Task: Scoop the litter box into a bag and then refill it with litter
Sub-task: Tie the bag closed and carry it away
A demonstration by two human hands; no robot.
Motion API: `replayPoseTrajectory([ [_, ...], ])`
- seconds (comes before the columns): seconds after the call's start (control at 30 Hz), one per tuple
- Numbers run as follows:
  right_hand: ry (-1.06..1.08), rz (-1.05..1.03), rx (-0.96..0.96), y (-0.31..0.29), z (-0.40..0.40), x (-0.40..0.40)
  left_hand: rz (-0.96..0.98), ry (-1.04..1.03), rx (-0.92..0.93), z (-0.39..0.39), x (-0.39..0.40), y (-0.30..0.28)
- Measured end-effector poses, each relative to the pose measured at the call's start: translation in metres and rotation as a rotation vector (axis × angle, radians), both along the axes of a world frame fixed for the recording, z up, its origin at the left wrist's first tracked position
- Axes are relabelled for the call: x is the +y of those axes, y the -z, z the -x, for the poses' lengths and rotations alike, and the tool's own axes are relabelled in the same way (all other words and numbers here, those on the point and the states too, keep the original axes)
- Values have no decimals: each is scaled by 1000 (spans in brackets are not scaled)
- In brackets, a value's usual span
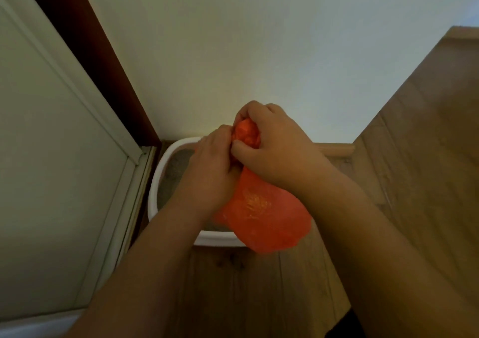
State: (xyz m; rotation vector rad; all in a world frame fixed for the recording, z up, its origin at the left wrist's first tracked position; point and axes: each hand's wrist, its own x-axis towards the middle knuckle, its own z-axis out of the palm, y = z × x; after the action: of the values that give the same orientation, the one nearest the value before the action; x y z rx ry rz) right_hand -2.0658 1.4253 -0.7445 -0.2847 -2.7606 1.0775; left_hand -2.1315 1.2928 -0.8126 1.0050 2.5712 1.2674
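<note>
Single head-worn wide-angle view, looking steeply down and forward from close above the white litter box (pixel 153 182), which sits centre frame against the wall (pixel 207 52) beyond it.

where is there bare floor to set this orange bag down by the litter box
Bare wood floor lies right of the litter box, and more between its near rim and the person. The left is tight: the box sits close to the door frame. Both hands grip the orange bag over it.
</note>
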Motion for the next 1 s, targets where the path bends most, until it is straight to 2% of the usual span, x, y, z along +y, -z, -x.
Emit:
replayPoseTrajectory([
  [0.13, -2, -22, 15, -53, 7, 4, -6, -26, 43, 8, 8, -48],
  [0.27, 1, 0, -11, -135, 6, 5, 24, -15, 27, 9, 8, -129],
  [0.53, -11, 44, -40, -371, -9, -1, 46, -8, 48, -6, 0, -365],
  [0.77, 16, 69, -10, -605, -48, -5, 39, 8, 74, -42, -5, -604],
  [0.87, 16, 54, 22, -668, -70, -6, 47, 26, 93, -59, -5, -670],
  [1.0, 21, 28, 96, -718, -100, -2, 38, 33, 159, -82, -1, -722],
])
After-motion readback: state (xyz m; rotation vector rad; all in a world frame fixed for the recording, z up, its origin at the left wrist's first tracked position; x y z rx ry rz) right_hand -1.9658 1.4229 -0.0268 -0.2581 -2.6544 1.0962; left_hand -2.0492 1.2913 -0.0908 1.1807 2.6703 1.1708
